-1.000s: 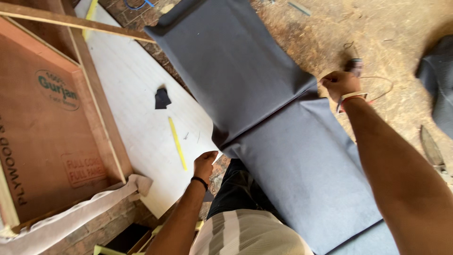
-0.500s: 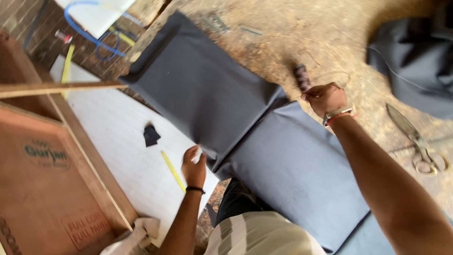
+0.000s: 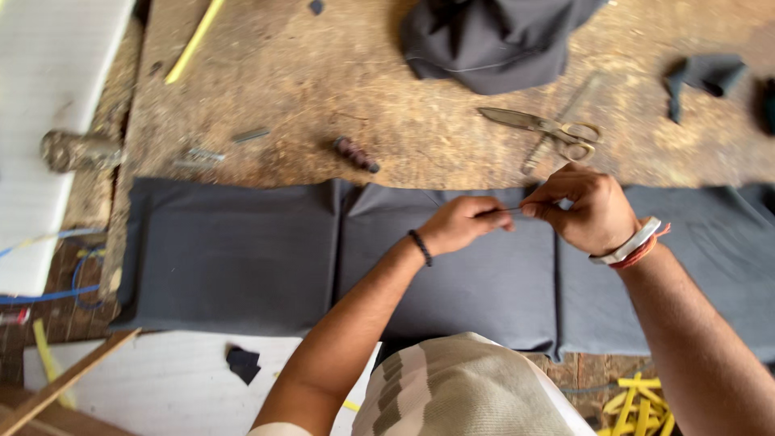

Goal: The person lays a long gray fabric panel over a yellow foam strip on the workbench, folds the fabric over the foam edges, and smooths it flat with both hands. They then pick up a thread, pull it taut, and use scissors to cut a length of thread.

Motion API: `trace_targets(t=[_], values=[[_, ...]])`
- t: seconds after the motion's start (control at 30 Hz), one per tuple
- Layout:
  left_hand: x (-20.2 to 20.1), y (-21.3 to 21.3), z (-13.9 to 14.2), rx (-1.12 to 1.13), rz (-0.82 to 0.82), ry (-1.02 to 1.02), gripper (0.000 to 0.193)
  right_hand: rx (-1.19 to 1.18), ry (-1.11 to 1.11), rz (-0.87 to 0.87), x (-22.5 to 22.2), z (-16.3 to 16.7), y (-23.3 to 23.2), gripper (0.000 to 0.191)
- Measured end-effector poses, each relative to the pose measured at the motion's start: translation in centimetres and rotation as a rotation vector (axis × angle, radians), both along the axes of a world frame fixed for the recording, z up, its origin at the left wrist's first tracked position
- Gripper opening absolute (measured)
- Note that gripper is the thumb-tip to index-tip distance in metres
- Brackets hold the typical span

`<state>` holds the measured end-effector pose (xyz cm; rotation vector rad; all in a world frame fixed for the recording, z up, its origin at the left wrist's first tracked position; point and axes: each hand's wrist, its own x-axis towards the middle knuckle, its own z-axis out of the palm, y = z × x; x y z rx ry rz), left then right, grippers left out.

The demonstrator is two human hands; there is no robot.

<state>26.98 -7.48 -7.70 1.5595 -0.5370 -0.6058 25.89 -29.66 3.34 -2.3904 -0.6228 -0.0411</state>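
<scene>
Over the smooth, dark grey padded cover [image 3: 452,266], the left hand [image 3: 460,224] and right hand [image 3: 583,208] are pinching 1 thin needle [image 3: 499,211], fingers closed.

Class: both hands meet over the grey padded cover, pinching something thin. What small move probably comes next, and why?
Probably drawing the thin strand taut: the left hand and right hand pinch its ends just above the grey cover, near a seam. The scissors lie unused behind.
</scene>
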Motion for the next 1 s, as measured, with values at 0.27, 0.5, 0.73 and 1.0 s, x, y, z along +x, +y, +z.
trace_targets(t=[0.27, 0.5, 0.73, 1.0], values=[[2.0, 5.1, -2.0, 0.002, 0.099, 0.173, 0.023, -0.477, -0.202, -0.034, -0.5, -4.1, -13.2, 0.010], [3.0, 10.7, -0.4, -0.234, 0.390, 0.323, 0.027, -0.728, -0.142, -0.402, 0.3, -10.9, -19.5, 0.013], [4.0, 14.0, -2.5, -0.481, 0.684, 0.501, 0.023, -0.448, 0.162, -0.647, 1.9, -13.8, -23.3, 0.015], [4.7, 15.3, -2.0, -0.001, 0.728, 0.458, 0.027, -0.356, 0.383, -0.684, 3.3, -13.8, -20.7, 0.025]])
